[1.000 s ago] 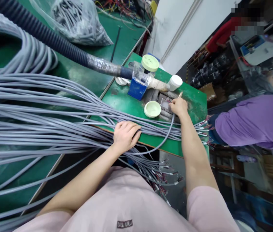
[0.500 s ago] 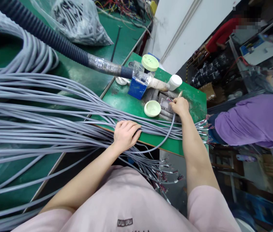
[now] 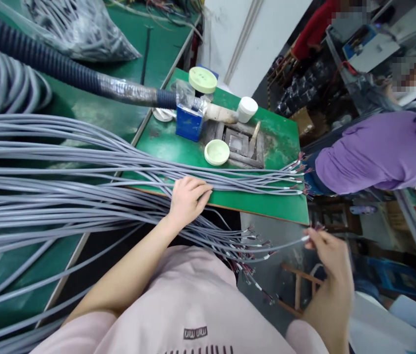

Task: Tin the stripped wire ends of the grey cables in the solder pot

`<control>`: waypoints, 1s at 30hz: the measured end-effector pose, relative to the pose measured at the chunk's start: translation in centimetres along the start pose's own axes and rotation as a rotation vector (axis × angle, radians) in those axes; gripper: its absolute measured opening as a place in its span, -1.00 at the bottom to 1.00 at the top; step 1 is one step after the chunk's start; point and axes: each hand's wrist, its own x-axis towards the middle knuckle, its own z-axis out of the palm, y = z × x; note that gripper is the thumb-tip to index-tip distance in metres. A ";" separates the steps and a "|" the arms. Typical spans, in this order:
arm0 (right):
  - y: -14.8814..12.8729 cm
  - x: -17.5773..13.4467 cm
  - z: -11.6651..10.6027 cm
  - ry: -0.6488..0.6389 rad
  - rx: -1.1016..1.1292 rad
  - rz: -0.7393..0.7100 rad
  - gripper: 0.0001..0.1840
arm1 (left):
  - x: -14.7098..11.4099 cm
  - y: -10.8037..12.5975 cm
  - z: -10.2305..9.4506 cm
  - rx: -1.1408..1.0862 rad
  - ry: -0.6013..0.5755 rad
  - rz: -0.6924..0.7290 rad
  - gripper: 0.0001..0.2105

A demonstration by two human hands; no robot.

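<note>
Head view: right hand (image 3: 329, 255) pinches one grey cable (image 3: 289, 243) near its tip, long axis leftward from the fingers (left hand (image 3: 189, 199) atop cable bundle (image 3: 239, 186), grip unclear).

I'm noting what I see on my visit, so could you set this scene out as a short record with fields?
Left hand: resting on grey cables
Right hand: fingers pinching one cable near its end, beyond the bench edge
Bench: green
Dish: pale, round, on the bench
Hose: black, ribbed, running to a blue box
Co-worker: purple top, at picture right
</note>
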 end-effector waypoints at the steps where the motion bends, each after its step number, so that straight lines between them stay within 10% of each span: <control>1: 2.1 -0.6 0.2 -0.011 -0.077 0.091 -0.71 | 0.2 0.3 0.4 0.027 -0.041 0.022 -0.83; 5: 4.3 -3.2 3.2 -0.069 0.180 0.155 -0.70 | 1.4 1.4 2.2 0.168 -0.152 0.077 -0.84; 12: -7.0 -5.0 12.9 -0.839 1.058 -0.027 -0.53 | 2.5 3.1 1.3 0.080 -0.189 0.117 -0.94; 17: -10.6 0.5 12.1 -0.326 1.517 0.028 -0.70 | 0.7 4.8 -1.6 -0.175 -0.226 0.106 -0.90; 23: -10.0 2.3 7.4 0.173 1.432 -0.201 -0.75 | -0.7 4.6 -1.1 -0.275 -0.307 0.033 -0.85; 25: -9.6 0.4 7.1 0.158 1.269 -0.253 -0.72 | -0.8 4.7 -0.8 -0.367 -0.311 -0.006 -0.83; 30: -9.0 -5.6 8.7 -0.403 0.759 -0.311 -0.69 | -0.5 6.0 -0.9 -0.785 -0.304 -0.265 -0.75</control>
